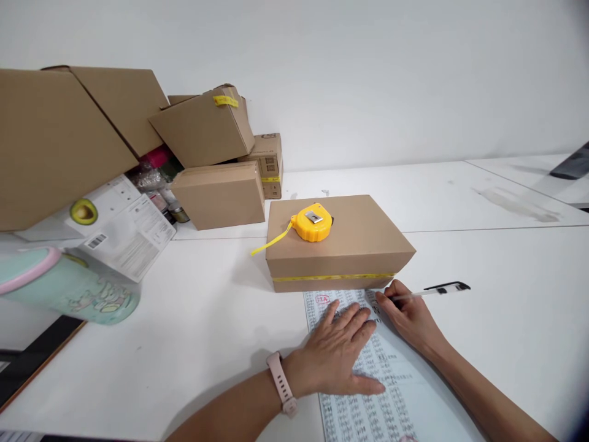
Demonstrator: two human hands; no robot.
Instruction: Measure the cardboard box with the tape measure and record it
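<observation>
My right hand (411, 313) is closed round a pen (435, 290) with a clear barrel and a black end. Its tip is at the upper part of a printed sheet (391, 402), hidden by my fingers. Flat on the same sheet lies my left hand (343, 350), fingers spread, with a pink band on the wrist. Just beyond the sheet's top edge stands a closed brown cardboard box (363, 230) with a strip of yellow tape along its front. A yellow tape measure (313, 222) rests on top of it, its wrist strap hanging over the left edge.
Several cardboard boxes (202, 132) are piled at the back left, with small jars and packets among them. Nearer stand a white carton (133, 227) with an avocado picture and a mint-green tumbler (101, 294). A dark object (570, 162) lies at the far right.
</observation>
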